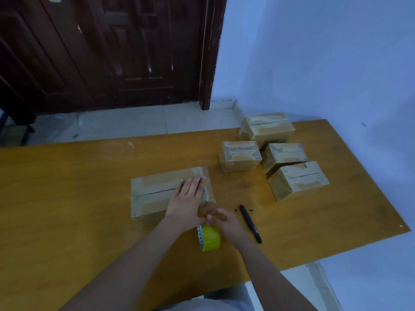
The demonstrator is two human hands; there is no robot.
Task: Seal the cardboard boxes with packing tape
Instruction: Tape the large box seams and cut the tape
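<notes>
I am pressing my left hand [187, 199] flat, fingers straight and together, on the right end of the long brown cardboard box [157, 194] that is lying in the middle of the frame on the orange-brown wooden table [67, 187]. A strip of clear packing tape [207, 194] is running down over that right end of the box toward my right hand [226, 223], which is sitting just below and right of the left one; its fingers are curled and seem to be pinching the tape's loose stretch, though the exact grip is hard to make out. The yellow roll of packing tape [210, 237] is standing on its edge on the table directly below both hands, touching or nearly touching my right wrist. A black pen [250, 223] is lying diagonally on the table just right of my right hand. In the upper right part of the table, four smaller brown cardboard boxes [272, 153] with tape patches on their tops are sitting close together, well apart from the long box. Across the upper left of the frame a dark brown wooden door [112, 52] is standing closed above pale floor tiles [134, 122], and a light blue wall [325, 63] is filling the upper right.
</notes>
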